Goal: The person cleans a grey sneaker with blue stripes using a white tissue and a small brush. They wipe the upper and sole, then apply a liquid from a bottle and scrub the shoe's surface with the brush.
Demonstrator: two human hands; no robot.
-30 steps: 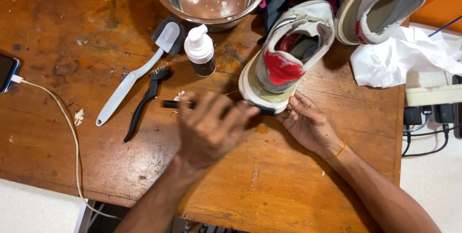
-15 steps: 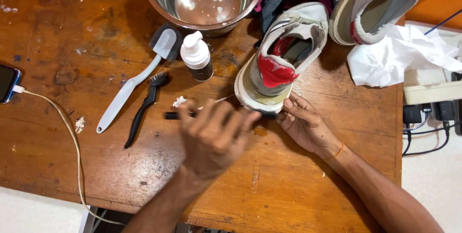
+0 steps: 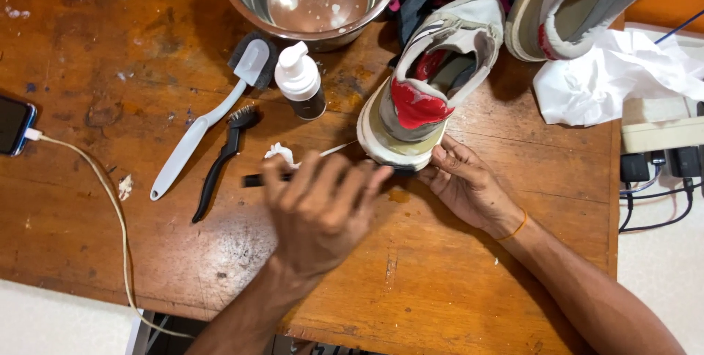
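A grey and white sneaker (image 3: 433, 83) with a red tongue stands on the wooden table (image 3: 88, 47), its heel toward me. My left hand (image 3: 323, 208), blurred by motion, is closed on a thin black-handled tool (image 3: 253, 179) held against the sole at the heel. The tool's working end is hidden behind my fingers. My right hand (image 3: 466, 183) rests against the heel's right side and grips the sole edge. A small white wad (image 3: 281, 153) lies just left of the heel.
A steel bowl (image 3: 235, 3) of water, a foam pump bottle (image 3: 299, 80), a long grey brush (image 3: 205, 131) and a black brush (image 3: 220, 160) lie at the back left. A second sneaker (image 3: 572, 3), white cloth (image 3: 616, 76), a power strip (image 3: 660, 135) and a charging phone (image 3: 13, 124) are around.
My left hand has shifted slightly toward me with the black tool, in a blurred motion at the heel. The right hand and the sneaker stay put.
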